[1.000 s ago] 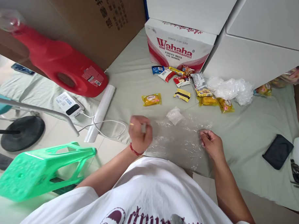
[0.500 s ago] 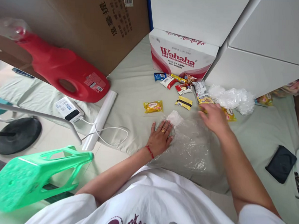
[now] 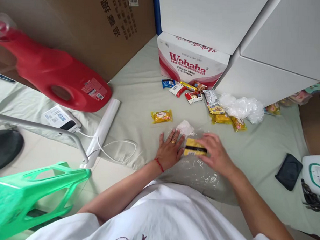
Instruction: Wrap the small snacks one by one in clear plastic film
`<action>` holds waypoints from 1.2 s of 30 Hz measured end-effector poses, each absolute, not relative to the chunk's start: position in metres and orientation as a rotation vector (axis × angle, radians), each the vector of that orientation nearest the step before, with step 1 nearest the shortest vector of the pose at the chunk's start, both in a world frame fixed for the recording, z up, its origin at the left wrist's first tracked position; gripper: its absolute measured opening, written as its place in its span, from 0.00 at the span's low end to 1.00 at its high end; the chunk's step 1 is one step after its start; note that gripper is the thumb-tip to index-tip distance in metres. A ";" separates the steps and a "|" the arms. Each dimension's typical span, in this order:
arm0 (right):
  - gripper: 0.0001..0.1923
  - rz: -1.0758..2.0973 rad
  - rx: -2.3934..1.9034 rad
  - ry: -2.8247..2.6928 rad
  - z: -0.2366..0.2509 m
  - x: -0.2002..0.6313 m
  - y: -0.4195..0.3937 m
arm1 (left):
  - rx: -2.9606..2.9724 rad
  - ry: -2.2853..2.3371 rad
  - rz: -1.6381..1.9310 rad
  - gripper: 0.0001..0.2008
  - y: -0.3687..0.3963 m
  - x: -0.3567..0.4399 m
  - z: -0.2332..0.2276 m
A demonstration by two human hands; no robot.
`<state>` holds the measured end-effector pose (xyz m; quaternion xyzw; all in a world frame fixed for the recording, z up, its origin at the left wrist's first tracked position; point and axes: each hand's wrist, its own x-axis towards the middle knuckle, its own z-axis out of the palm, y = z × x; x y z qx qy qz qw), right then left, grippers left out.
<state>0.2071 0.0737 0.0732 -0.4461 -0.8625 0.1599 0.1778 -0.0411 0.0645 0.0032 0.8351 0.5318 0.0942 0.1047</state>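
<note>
Evidently light and crinkly, the yellow snack packet (image 3: 194, 148) sat in the right hand (image 3: 215, 154), whose grip closed on its right end over the clear plastic bag (image 3: 197, 168). The left hand (image 3: 171, 150) lay flat and open, pinning that slippery, limp bag on the bed sheet (image 3: 140, 94).

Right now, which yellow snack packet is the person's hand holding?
The yellow packet with the black stripe, under the right hand on the clear plastic bag. The other yellow packets lie untouched farther away.

One head-worn camera looks steeply down, close above the hands (image 3: 190, 152).
</note>
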 end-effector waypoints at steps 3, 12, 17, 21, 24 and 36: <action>0.25 0.543 -1.331 -2.516 0.052 0.203 0.044 | 2.448 1.572 0.296 0.28 0.065 -0.041 0.003; 0.28 0.126 -1.954 -2.406 0.067 0.251 0.218 | 2.452 1.563 0.321 0.26 0.066 -0.043 0.000; 0.20 0.322 -2.101 -2.426 0.070 0.262 0.278 | 2.460 1.575 0.306 0.26 0.066 -0.043 -0.001; 0.26 0.263 -1.922 -2.128 0.105 0.274 0.234 | 2.467 1.580 0.306 0.26 0.066 -0.043 -0.001; 0.35 0.762 -1.678 -2.024 0.128 0.266 0.172 | 2.474 1.583 0.292 0.26 0.066 -0.043 -0.002; 0.35 0.644 -1.556 -2.563 0.071 0.200 0.086 | 2.481 1.592 0.289 0.27 0.066 -0.042 -0.006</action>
